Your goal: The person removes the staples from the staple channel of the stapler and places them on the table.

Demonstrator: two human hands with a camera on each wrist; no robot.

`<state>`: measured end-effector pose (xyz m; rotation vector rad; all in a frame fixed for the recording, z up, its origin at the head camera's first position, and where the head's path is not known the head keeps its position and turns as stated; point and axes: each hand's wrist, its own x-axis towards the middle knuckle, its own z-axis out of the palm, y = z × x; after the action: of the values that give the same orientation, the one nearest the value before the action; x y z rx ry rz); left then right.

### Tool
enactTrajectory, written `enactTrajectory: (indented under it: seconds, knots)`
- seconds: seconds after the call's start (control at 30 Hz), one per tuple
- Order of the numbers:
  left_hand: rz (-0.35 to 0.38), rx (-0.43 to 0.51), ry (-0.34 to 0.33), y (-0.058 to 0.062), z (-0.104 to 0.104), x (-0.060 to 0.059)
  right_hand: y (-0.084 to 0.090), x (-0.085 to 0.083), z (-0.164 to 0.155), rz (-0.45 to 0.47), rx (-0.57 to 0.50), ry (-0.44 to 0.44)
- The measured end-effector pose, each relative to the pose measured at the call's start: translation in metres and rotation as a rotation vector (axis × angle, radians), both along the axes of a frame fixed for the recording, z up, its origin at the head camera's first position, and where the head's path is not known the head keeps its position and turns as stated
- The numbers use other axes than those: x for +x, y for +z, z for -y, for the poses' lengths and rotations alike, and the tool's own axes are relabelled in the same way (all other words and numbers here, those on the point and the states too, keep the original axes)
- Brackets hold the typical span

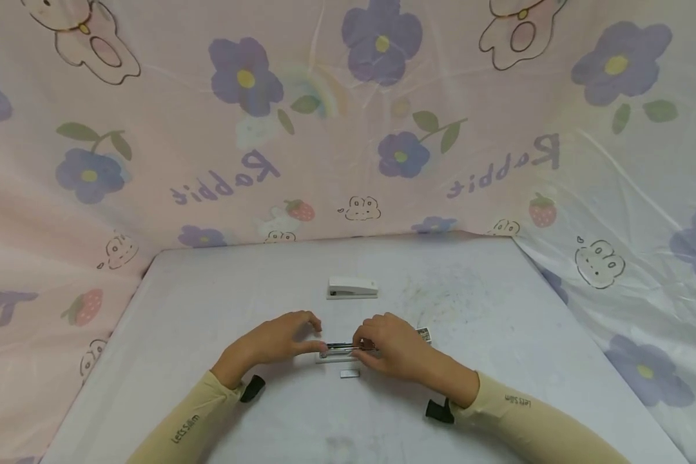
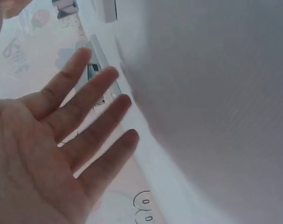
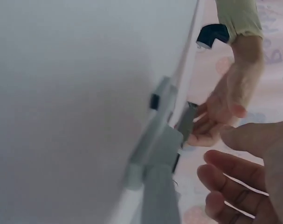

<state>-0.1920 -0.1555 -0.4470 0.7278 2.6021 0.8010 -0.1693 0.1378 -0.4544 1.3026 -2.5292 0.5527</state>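
A pale counter (image 1: 220,303) stands before flowered cloth. At lower centre of the frame, the left hand (image 1: 281,338) steadies an opened stapler (image 1: 342,349), fingers straight; the right hand (image 1: 390,347) pinches its metal rail. A staple strip (image 1: 350,373) lies just below. Keep the base pinned flat and seat staples squarely.

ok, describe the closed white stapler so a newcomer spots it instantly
Start at the grey table in front of the floral cloth. The stapler lies alone near its middle, beyond both hands. Unlike the opened metal stapler between the hands, it is closed, white and untouched.
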Motion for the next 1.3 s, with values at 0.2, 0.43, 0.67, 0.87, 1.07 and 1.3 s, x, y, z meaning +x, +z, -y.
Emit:
enactTrajectory:
  seconds: [0.2, 0.43, 0.67, 0.87, 1.07, 1.3]
  knots:
    - [-0.064, -0.001, 0.086, -0.001, 0.003, -0.008, 0.017, -0.009, -0.004, -0.01, -0.042, -0.036]
    - [-0.101, 0.001, 0.145, 0.001, 0.003, -0.018, 0.032, -0.021, -0.011, 0.018, -0.105, -0.065]
    - [-0.133, -0.01, 0.177, -0.001, 0.0, -0.031, 0.042, -0.035, -0.014, 0.056, -0.159, -0.06]
    - [-0.132, -0.024, 0.174, 0.001, -0.002, -0.041, 0.049, -0.044, -0.016, 0.083, -0.191, -0.043]
    - [-0.124, -0.021, 0.174, -0.002, -0.002, -0.051, 0.053, -0.053, -0.016, 0.126, -0.181, -0.07]
    - [-0.119, -0.009, 0.164, -0.002, -0.004, -0.061, 0.054, -0.066, -0.014, 0.22, -0.193, -0.086]
